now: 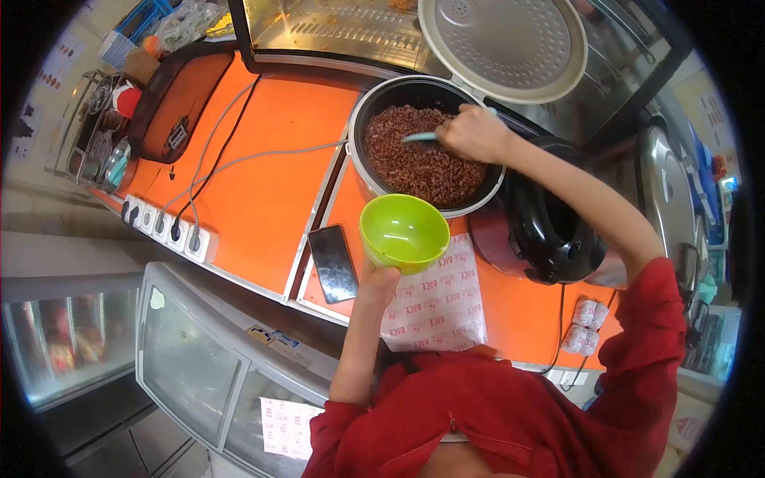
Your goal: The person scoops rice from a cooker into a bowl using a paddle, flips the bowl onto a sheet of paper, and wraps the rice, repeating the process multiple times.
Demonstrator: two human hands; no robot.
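My left hand (381,280) is closed on the near rim of a lime-green bowl (405,233), which is tilted so that its bare inside shows. Just beyond the bowl stands a large open rice cooker (358,169) filled with dark reddish-brown cooked rice (426,171). Inside the pot's upper right, my right hand (470,134) grips a pale blue rice paddle (420,137), its flat end at the rice. The cooker's round lid (510,48) is raised behind it. Under the bowl lies a sheet of printed wrapping paper (442,307).
A black phone (333,264) lies on the orange counter (263,183). Grey and black cables run to a power strip (171,229) at left. A closed dark cooker (546,215) is close on the right, with several small wrapped packets (585,327) nearer me. A glass display case (327,36) stands behind.
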